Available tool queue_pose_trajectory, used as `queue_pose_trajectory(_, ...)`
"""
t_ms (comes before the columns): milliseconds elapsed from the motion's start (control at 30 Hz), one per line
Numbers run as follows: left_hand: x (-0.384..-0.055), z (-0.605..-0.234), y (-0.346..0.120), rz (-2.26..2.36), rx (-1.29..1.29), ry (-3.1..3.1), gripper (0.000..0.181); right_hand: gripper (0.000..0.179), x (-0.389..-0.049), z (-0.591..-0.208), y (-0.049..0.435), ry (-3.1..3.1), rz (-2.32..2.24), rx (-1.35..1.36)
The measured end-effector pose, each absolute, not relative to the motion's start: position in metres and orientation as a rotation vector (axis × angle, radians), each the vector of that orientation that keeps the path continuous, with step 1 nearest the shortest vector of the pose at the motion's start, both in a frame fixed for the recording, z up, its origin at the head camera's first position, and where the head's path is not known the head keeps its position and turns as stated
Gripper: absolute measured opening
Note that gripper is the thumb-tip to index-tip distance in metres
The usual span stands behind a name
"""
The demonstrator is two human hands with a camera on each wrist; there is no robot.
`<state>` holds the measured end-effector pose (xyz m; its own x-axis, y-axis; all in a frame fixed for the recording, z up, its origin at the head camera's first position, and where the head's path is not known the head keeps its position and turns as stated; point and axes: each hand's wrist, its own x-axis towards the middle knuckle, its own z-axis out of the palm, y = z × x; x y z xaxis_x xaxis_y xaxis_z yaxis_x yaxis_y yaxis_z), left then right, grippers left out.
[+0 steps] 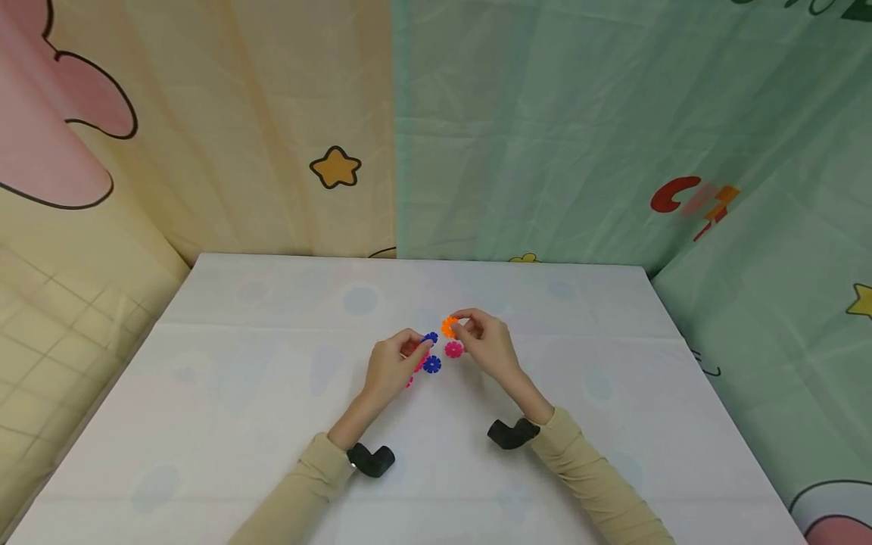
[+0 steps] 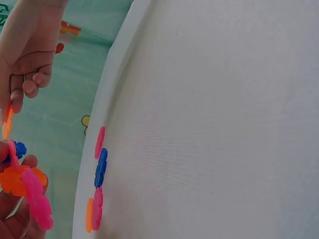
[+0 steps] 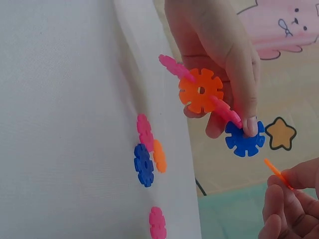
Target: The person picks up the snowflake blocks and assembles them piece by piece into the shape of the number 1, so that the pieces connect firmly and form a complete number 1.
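My left hand (image 1: 391, 367) holds a joined chain of notched plastic snowflake discs. In the right wrist view the chain runs from a pink disc (image 3: 172, 65) through an orange disc (image 3: 192, 97) and another pink disc (image 3: 227, 112) to a blue disc (image 3: 245, 143), which the thumb presses. Opposite it, my right hand (image 1: 492, 348) pinches a single orange disc (image 1: 447, 327) between thumb and fingers, its edge close to the blue disc. Below the hands lie loose discs: a pink one (image 1: 453, 349), a blue one (image 1: 432, 364), another pink (image 3: 144, 130) and an orange (image 3: 159, 157).
A white cloth with faint spots covers the table (image 1: 225, 424). Printed curtains (image 1: 545, 136) stand behind it and along both sides. Each wrist wears a black camera mount (image 1: 512, 434).
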<state>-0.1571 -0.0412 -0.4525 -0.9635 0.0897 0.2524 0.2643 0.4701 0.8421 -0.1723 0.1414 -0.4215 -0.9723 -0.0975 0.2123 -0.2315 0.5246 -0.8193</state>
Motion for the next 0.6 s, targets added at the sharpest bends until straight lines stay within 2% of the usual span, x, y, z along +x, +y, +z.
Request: queue_pose_trajectory(600,-0.1569,-0.4512,-0.0375,-1.361,-0.388,-2.53,0.009,0.018,-0.1706,-0.4217,0.1322,-2.602,1.462,0.305)
